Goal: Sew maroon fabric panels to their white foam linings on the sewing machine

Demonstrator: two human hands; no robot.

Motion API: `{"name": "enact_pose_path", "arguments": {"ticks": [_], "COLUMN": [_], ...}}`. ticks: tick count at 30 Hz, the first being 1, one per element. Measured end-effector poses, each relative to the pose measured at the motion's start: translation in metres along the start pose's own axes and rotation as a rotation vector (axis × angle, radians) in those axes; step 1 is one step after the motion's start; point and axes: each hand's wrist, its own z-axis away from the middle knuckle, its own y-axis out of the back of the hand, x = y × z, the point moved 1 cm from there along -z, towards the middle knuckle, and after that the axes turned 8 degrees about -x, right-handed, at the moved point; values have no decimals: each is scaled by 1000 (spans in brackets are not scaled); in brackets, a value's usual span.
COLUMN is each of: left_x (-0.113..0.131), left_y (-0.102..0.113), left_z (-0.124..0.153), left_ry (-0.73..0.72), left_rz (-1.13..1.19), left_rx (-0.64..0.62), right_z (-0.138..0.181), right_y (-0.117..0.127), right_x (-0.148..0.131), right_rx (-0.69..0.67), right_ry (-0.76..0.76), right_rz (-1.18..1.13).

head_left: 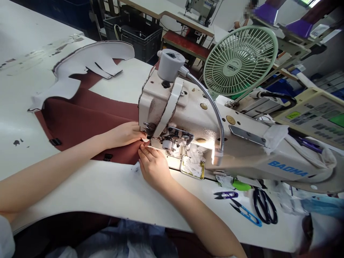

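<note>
A dark red fabric piece (pixel 86 118) lies on the white table (pixel 107 190) and runs under the head of a white sewing machine (pixel 199 122). My left hand (pixel 125 134) rests on the fabric with its fingertips pinched at the cloth's edge right beside the needle area (pixel 150 138). My right hand (pixel 153 166) lies flat, fingers together, pressing the fabric's near edge in front of the presser foot. A white-lined piece with a dark edge (pixel 88 62) lies on the far part of the fabric.
A green desk fan (pixel 239 61) stands behind the machine, with a control panel (pixel 314 118) at right. Black scissors (pixel 264 206), blue thread snips (pixel 245 211) and purple snips (pixel 225 195) lie to the right. A small tray of white labels (pixel 192 166) sits by the machine.
</note>
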Motion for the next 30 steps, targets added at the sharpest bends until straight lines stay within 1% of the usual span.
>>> {"name": "enact_pose_path", "arguments": {"ticks": [2, 5, 8, 11, 15, 16, 18, 21, 23, 26, 30], "left_x": [1, 7, 9, 4, -8, -9, -9, -2, 6, 16, 23], "left_y": [2, 4, 2, -2, -1, 1, 4, 7, 8, 6, 2], "left_z": [0, -5, -8, -6, 1, 2, 2, -1, -6, -10, -11], "left_ry": [-35, -92, -104, -69, -21, -24, -40, -45, -50, -44, 43], "left_rz": [5, -83, -141, -109, -87, -80, -62, -97, -152, -185, -165], "left_rx": [-24, -91, -128, -112, -33, -34, -90, -214, -252, -250, -261], "right_z": [0, -2, -3, -3, -1, -1, -1, -1, -1, -1, -2], "right_y": [-1, -3, -2, 0, 2, 2, 2, 1, 1, 1, 1], "right_x": [0, 1, 2, 2, -1, -1, -2, -2, -2, -3, -4], "right_rx": [8, -15, -46, -61, -61, -62, -64, -64, -73, -96, -123], "right_ry": [-4, -32, -55, -64, -65, -63, -61, -63, -73, -93, -115], "right_rz": [-12, -45, -61, -69, -92, -95, -96, -83, -78, -83, -103]}}
